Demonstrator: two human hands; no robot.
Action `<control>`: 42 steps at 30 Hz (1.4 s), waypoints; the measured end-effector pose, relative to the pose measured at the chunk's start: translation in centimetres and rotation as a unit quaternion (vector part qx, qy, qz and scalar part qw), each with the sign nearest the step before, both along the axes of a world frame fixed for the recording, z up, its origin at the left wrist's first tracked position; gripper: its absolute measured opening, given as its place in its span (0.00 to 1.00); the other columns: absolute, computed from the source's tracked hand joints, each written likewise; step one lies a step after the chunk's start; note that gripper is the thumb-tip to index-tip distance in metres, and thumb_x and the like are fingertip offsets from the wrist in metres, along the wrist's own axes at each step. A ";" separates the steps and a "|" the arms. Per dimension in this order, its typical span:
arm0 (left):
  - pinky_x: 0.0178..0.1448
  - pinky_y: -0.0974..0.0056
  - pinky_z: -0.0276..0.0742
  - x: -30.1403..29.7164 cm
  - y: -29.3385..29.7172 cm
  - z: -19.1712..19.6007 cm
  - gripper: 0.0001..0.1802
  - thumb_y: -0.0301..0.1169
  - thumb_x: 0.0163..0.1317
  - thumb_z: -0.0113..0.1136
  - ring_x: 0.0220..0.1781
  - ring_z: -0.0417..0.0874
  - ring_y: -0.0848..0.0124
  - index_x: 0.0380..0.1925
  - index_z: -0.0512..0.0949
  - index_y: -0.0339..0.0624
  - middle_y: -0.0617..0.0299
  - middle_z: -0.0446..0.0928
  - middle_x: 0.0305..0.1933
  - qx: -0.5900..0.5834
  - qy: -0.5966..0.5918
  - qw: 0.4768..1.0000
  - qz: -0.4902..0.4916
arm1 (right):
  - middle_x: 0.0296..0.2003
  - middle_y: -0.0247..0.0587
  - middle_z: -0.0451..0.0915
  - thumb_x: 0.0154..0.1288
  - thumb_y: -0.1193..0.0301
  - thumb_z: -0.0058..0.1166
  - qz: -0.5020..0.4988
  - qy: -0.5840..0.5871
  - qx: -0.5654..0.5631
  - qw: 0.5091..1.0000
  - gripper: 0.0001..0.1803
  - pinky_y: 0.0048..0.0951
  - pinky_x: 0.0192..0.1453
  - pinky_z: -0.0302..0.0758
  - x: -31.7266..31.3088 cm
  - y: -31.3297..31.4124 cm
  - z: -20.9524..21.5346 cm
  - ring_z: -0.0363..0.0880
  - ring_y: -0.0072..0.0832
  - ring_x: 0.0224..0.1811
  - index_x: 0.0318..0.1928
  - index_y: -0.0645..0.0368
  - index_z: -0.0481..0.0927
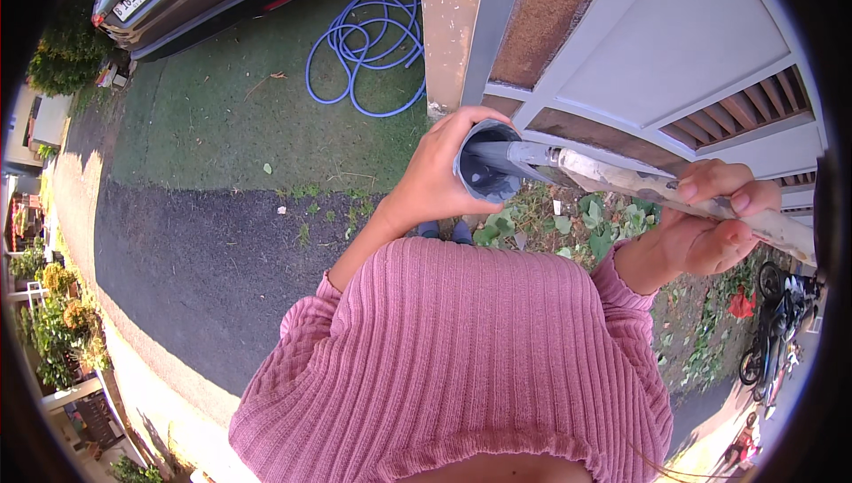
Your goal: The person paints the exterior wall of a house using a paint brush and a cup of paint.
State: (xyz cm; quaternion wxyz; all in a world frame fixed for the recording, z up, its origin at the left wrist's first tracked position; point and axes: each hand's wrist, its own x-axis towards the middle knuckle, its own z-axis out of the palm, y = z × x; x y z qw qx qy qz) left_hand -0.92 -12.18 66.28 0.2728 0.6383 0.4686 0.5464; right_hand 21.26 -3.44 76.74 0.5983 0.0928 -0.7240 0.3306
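Curled around a grey cup [486,172], the left hand [435,166] holds it mouth-up while the right hand [721,215] grips a brush-like tool [612,174] crossing the cup's right rim, so a sideways pull could tip it, spilling any contents onto the weeds [606,233] below.

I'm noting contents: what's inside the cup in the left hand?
Inside the cup, a patchy dark grey surface shows, with lighter smears. The grey end of the stick overlaps the opening; whatever lies beneath it is covered, and how deep it reaches I cannot tell.
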 end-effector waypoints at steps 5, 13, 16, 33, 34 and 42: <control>0.56 0.59 0.69 0.0 -0.3 0.3 0.41 0.31 0.22 0.73 0.50 0.76 0.58 0.46 0.70 0.42 0.57 0.74 0.46 0.005 0.006 1.000 -0.006 | 0.26 0.55 0.76 0.70 0.65 0.42 -0.063 0.064 -0.096 0.991 0.12 0.13 0.14 0.62 -0.9 -0.4 -0.3 0.67 0.19 0.14 0.42 0.62 0.64; 0.54 0.63 0.68 -0.2 -0.8 0.1 0.43 0.31 0.24 0.73 0.48 0.76 0.68 0.49 0.67 0.43 0.60 0.74 0.46 -0.016 0.017 0.999 0.027 | 0.27 0.49 0.75 0.69 0.69 0.43 -0.166 0.122 -0.327 0.922 0.08 0.13 0.10 0.55 -1.9 0.9 -2.2 0.58 0.14 0.08 0.39 0.63 0.66; 0.54 0.64 0.69 -0.2 -0.7 0.1 0.42 0.31 0.24 0.73 0.48 0.76 0.68 0.48 0.67 0.44 0.60 0.74 0.46 -0.020 0.012 1.000 0.021 | 0.27 0.49 0.75 0.69 0.69 0.42 -0.139 0.153 -0.339 0.918 0.08 0.13 0.09 0.54 -1.7 1.0 -2.8 0.58 0.14 0.07 0.38 0.63 0.66; 0.56 0.58 0.69 -0.5 -1.3 -0.1 0.41 0.31 0.24 0.72 0.52 0.74 0.56 0.47 0.68 0.43 0.56 0.73 0.47 -0.035 0.018 0.999 0.014 | 0.18 0.48 0.74 0.65 0.71 0.46 -0.168 0.064 -0.207 0.962 0.07 0.14 0.13 0.56 -3.9 -1.9 0.0 0.61 0.17 0.09 0.35 0.61 0.66; 0.56 0.58 0.68 -0.5 -1.2 -0.1 0.41 0.31 0.24 0.72 0.52 0.74 0.56 0.47 0.68 0.44 0.56 0.73 0.48 -0.019 0.018 1.000 0.011 | 0.18 0.48 0.74 0.65 0.71 0.46 -0.171 0.064 -0.206 0.961 0.07 0.14 0.13 0.56 -3.8 -1.9 0.0 0.61 0.17 0.09 0.35 0.61 0.66; 0.57 0.58 0.68 -0.7 -1.6 -0.1 0.41 0.31 0.24 0.72 0.51 0.74 0.55 0.47 0.68 0.44 0.57 0.73 0.48 -0.038 0.023 0.999 0.013 | 0.18 0.47 0.75 0.64 0.71 0.45 -0.165 0.064 -0.118 0.977 0.07 0.15 0.15 0.59 -4.0 -1.4 0.0 0.65 0.19 0.11 0.35 0.61 0.65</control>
